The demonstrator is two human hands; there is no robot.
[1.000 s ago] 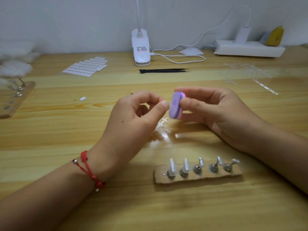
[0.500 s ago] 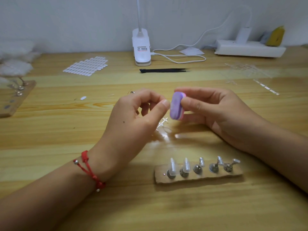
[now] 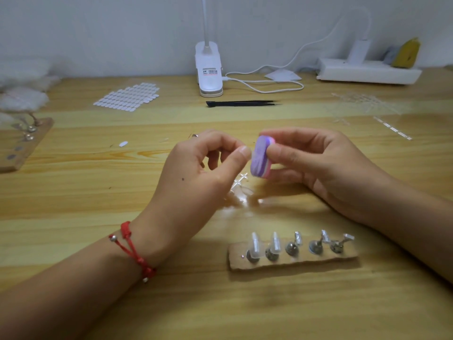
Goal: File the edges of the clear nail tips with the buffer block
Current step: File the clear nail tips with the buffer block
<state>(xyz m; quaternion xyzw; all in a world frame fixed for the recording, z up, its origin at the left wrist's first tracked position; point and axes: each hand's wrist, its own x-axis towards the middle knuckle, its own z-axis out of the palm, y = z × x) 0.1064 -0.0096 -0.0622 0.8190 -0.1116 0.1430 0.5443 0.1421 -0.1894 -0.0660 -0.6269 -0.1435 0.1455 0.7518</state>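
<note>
Head: right hand (image 3: 318, 163) grips buffer block (image 3: 259, 159); left hand (image 3: 196, 173), grip unclear, at its edge.

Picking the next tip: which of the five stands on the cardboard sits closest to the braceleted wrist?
The leftmost stand on the cardboard strip, carrying a tall upright clear tip; the others sit farther right.
</note>
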